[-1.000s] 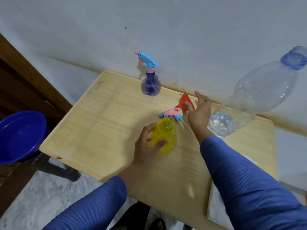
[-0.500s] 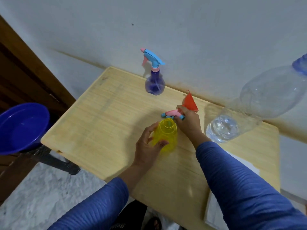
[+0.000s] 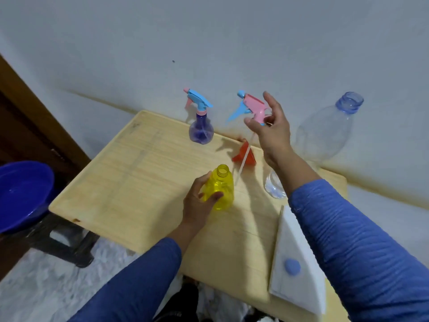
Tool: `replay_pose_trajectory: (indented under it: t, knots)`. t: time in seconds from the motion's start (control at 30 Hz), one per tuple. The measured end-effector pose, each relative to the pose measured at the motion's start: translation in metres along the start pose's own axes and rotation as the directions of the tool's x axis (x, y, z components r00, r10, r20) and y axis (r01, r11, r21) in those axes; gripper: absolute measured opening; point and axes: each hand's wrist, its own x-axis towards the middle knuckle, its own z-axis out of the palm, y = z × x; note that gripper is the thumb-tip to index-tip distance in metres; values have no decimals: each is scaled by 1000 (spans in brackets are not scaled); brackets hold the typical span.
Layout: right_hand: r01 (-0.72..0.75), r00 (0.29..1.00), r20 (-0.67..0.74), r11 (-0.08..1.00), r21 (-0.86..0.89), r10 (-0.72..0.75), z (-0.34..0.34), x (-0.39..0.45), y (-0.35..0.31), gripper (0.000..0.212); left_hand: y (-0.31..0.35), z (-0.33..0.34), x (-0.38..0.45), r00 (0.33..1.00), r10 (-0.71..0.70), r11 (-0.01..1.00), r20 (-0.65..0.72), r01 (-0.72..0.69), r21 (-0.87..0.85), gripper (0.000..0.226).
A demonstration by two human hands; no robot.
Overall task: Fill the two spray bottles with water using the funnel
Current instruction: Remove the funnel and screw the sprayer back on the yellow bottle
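My left hand (image 3: 199, 203) grips the yellow spray bottle (image 3: 220, 189), which stands uncapped on the wooden table (image 3: 130, 177). My right hand (image 3: 271, 131) holds the pink and blue spray head (image 3: 250, 108) up in the air; its thin dip tube (image 3: 242, 163) hangs down toward the yellow bottle. The red funnel (image 3: 245, 155) lies on the table behind the tube. A purple spray bottle (image 3: 201, 131) with its blue and pink head on stands at the back by the wall. The large clear water bottle (image 3: 325, 135) stands open on the right, partly behind my right arm.
A blue basin (image 3: 21, 194) sits on a dark stool left of the table. A white cloth with the blue bottle cap (image 3: 293, 267) on it lies at the table's front right. The wall runs close behind the table.
My right hand took hold of the spray head lying on the table and lifted it up. The left hand kept hold of the yellow bottle. The camera tilted.
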Motion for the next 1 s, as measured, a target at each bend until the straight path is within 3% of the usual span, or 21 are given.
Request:
replay_pose_trajectory:
  t: [0.13,0.27,0.57,1.0]
  knots:
    - [73,997,-32,990,122,-70,-5,-13,-43,57,10,-3,-3,1000,-5,1000,2,5,14,64]
    - [168,985,-61,976,141,-161,-2,-29,-70,55,11,-2,-4,999,-28,999,-18,28,30,55]
    - [303,951,-70,953,17,-301,14,-54,-61,54,4,-2,-5,1000,-4,1000,-1,4,-22,49]
    - [47,985,169,998,-51,-37,23,-94,32,47,1,-1,-4,1000,0,999,-14,-1,-35,53]
